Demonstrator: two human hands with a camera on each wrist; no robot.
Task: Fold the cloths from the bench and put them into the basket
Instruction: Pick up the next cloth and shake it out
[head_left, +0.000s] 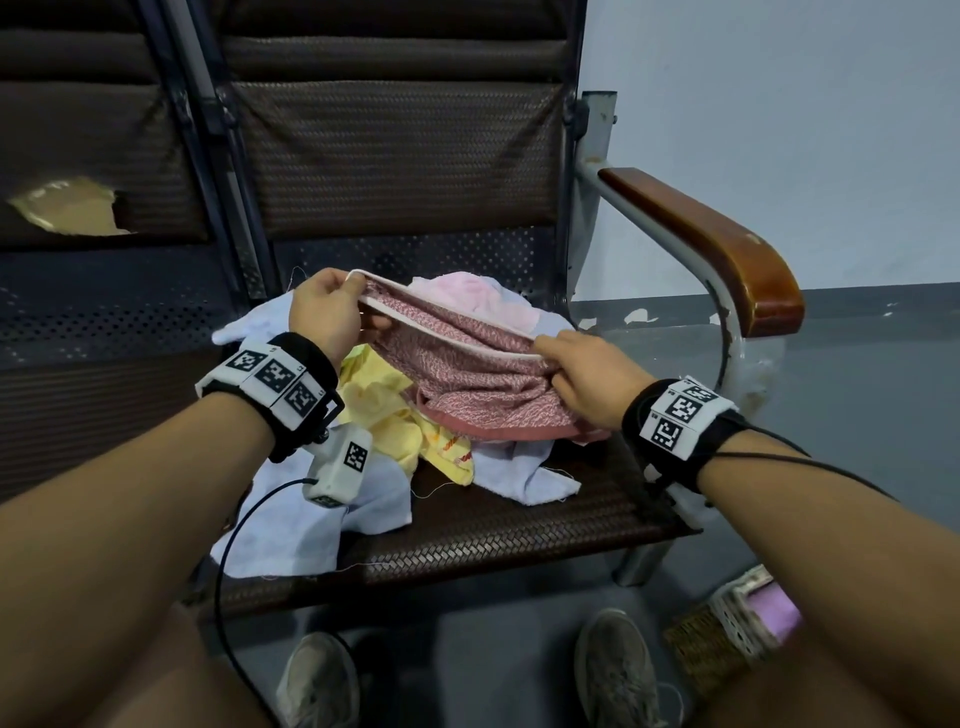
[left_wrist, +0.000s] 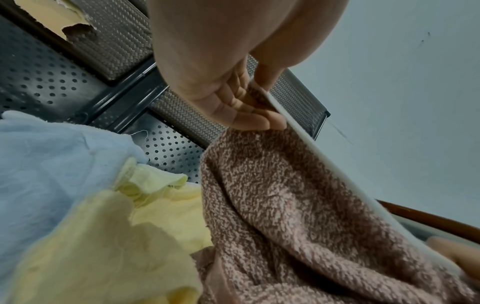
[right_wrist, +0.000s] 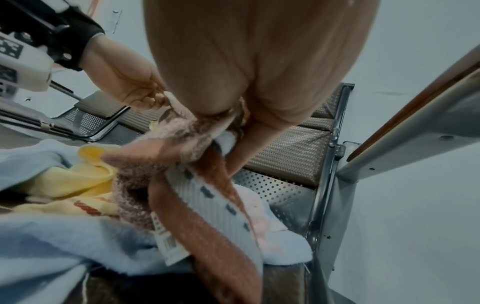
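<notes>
floor basket (head_left: 727, 626) holds purple cloth (head_left: 774, 613).

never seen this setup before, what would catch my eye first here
Both hands, left and right, pinch the white-trimmed edge of a speckled pink cloth stretched between them above the bench. Under it lies a heap of yellow and pale blue cloths. A basket sits on the floor at lower right.

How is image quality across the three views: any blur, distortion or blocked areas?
Head view: evenly lit, sharp on the red towel, edges bowed by the wide lens. Left wrist view: left hand looms large, yellow cloth soft. Right wrist view: right hand blurred and fills the top, the towel's near end smeared.
</notes>
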